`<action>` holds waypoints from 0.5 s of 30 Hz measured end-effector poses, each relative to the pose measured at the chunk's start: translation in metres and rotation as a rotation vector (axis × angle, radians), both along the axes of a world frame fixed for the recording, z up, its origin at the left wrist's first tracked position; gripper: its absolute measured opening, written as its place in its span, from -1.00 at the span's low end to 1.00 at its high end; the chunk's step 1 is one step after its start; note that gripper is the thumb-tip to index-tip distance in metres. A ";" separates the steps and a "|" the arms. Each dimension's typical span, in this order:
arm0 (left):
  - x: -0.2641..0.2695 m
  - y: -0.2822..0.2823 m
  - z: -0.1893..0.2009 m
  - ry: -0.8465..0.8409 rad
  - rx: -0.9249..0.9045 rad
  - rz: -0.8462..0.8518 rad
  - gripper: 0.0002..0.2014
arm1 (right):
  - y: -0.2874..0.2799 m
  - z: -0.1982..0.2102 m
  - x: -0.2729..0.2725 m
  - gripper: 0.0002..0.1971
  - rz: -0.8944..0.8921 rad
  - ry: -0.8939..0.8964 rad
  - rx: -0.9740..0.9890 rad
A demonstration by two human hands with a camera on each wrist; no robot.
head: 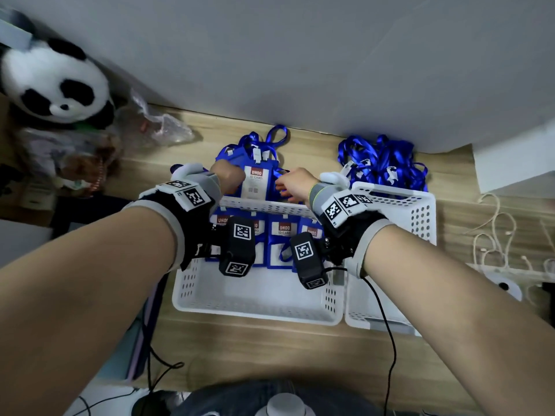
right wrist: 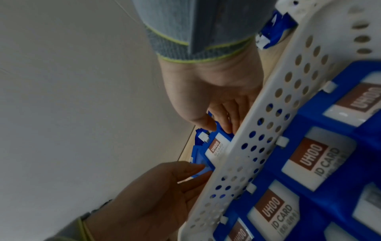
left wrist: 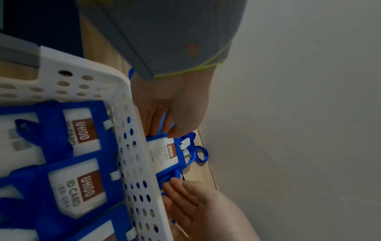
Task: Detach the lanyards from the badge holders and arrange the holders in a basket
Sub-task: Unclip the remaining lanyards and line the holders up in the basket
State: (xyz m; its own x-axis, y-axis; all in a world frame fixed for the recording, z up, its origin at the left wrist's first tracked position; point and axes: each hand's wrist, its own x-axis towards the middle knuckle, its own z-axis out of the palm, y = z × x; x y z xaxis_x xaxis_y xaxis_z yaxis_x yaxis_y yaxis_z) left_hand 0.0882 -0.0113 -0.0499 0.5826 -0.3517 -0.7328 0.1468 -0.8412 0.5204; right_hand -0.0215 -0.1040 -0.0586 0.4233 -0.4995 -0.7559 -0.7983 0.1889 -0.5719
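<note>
The right hand (right wrist: 214,91) reaches down beside the white perforated basket (right wrist: 274,124), thumb and fingers pinching the top edge of a blue badge holder (right wrist: 214,148) that lies on the wood just outside the basket wall. The left hand (right wrist: 156,195) comes from below, fingertips touching the holder's lower corner. Inside the basket lie more holders (right wrist: 313,158), side by side.
</note>
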 end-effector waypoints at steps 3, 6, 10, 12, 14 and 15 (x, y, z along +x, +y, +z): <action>0.003 -0.007 0.003 0.029 0.058 -0.039 -0.94 | 0.003 -0.007 0.005 -0.79 0.048 0.021 0.041; 0.004 -0.011 0.000 0.055 0.096 -0.110 -0.80 | 0.002 -0.010 0.005 -0.72 0.042 0.025 0.052; -0.001 -0.008 0.006 0.007 0.106 -0.309 -0.72 | -0.002 -0.004 0.000 -0.67 -0.060 -0.040 0.162; -0.004 -0.008 0.006 0.028 0.061 -0.356 -0.68 | -0.003 0.001 -0.002 -0.71 -0.081 -0.062 0.197; -0.009 -0.008 0.007 -0.011 0.026 -0.363 -0.67 | -0.004 0.005 -0.005 -0.69 -0.076 -0.060 0.182; -0.011 -0.008 0.008 -0.034 0.013 -0.366 -0.69 | -0.005 0.009 -0.007 -0.66 -0.061 -0.049 0.165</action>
State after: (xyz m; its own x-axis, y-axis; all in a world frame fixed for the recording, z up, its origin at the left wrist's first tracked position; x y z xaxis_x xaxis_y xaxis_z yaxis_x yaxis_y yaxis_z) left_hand 0.0771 -0.0191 -0.0422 0.4441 -0.5321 -0.7208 -0.1821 -0.8413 0.5089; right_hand -0.0285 -0.1091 -0.0501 0.4344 -0.3964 -0.8088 -0.7546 0.3302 -0.5671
